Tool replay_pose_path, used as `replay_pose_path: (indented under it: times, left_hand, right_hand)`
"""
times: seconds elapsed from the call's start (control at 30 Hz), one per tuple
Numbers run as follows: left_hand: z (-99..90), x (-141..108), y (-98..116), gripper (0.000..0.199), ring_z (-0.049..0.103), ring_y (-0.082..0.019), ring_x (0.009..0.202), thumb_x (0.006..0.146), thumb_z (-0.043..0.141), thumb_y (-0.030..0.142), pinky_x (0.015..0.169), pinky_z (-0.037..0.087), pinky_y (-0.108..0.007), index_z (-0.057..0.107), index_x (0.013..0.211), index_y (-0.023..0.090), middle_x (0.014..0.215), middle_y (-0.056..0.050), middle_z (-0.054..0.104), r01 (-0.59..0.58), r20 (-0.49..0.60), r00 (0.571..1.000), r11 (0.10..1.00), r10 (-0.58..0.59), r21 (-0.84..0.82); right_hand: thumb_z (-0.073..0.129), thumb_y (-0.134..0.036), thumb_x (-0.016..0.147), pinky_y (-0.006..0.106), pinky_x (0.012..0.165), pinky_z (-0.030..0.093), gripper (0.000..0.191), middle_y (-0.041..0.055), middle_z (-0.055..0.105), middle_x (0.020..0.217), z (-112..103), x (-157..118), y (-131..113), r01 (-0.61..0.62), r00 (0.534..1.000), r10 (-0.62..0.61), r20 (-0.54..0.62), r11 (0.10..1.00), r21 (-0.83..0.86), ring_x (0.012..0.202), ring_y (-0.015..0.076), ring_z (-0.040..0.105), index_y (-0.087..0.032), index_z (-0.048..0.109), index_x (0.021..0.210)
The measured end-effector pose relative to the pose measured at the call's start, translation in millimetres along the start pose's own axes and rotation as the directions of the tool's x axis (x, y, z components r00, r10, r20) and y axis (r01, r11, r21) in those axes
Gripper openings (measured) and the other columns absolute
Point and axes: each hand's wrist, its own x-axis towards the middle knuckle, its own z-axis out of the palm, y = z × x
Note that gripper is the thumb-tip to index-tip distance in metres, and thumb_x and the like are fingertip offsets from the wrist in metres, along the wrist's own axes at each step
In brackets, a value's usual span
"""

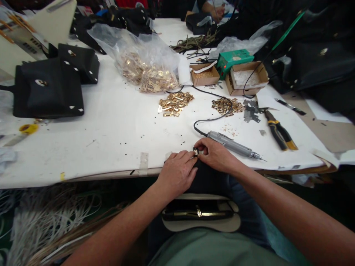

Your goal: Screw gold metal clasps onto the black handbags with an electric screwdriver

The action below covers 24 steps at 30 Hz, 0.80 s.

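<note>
Dark metal clasp (195, 151) sits pinched between the left hand (177, 173) and right hand (215, 155), held together over the near edge of the white table (111, 129); a grey electric screwdriver (230, 145) lies just right, gold fittings (175, 104) farther off.

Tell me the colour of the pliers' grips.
Black and yellow on the pliers, best in the head view.

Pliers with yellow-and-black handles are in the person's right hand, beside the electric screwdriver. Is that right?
No: the head view shows the pliers lying on the white table, not in the right hand, which is at a small dark fitting. They do lie beside the electric screwdriver.
</note>
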Motion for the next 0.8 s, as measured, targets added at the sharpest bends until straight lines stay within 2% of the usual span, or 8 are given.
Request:
replay_pose_path:
  times: [0.23,0.37,0.5,0.67,0.8]
  left_hand:
    - [-4.2,4,0,0.029,0.057,-0.028,0.119,0.097,0.058,0.028,0.096,0.048,-0.046,0.065,0.122,0.018,0.130,-0.011,0.065,-0.024,0.035,0.999,1.000,0.023,0.016]
    - [-5.0,4,0,0.026,0.058,-0.028,0.117,0.095,0.059,0.027,0.094,0.048,-0.045,0.066,0.120,0.020,0.127,-0.010,0.066,-0.020,0.023,1.000,1.000,0.020,0.020]
    - [-0.2,0,1,0.029,0.058,-0.028,0.119,0.097,0.058,0.026,0.095,0.048,-0.045,0.065,0.124,0.020,0.131,-0.011,0.066,-0.035,-0.021,0.999,0.999,0.036,0.027]
    - [5.8,-5,2,0.030,0.056,-0.028,0.124,0.098,0.056,0.026,0.098,0.047,-0.046,0.064,0.126,0.018,0.134,-0.012,0.066,-0.036,-0.061,0.997,0.999,0.037,0.028]
    - [3.3,-5,2,0.028,0.057,-0.028,0.121,0.099,0.056,0.026,0.096,0.048,-0.045,0.065,0.124,0.019,0.131,-0.010,0.067,-0.041,-0.033,0.999,0.998,0.042,0.041]
  right_hand:
    - [0.064,-0.010,0.075,0.026,0.072,0.042,0.031,0.0016,0.065,0.095,7,7,3,-0.045,0.999,0.044,-0.004,0.998,-0.035,0.080,0.0143,0.056,-0.019,0.066,0.105]
    - [0.065,-0.011,0.074,0.026,0.070,0.041,0.027,0.0013,0.066,0.091,3,12,1,-0.071,0.997,0.073,0.024,0.995,-0.074,0.080,0.0150,0.058,-0.019,0.067,0.100]
    - [0.068,-0.014,0.076,0.025,0.067,0.042,0.023,0.0010,0.068,0.089,-6,13,-3,-0.075,0.991,0.077,0.107,0.997,-0.021,0.077,0.0142,0.059,-0.019,0.069,0.099]
    - [0.069,-0.015,0.077,0.025,0.068,0.043,0.019,0.0016,0.069,0.089,-4,10,-4,-0.053,0.997,0.056,0.053,0.997,-0.055,0.077,0.0141,0.059,-0.018,0.071,0.095]
    - [0.069,-0.026,0.084,0.026,0.068,0.044,0.014,0.0012,0.069,0.084,-5,10,-3,-0.072,0.993,0.071,0.094,0.997,0.016,0.074,0.0142,0.060,-0.018,0.070,0.095]
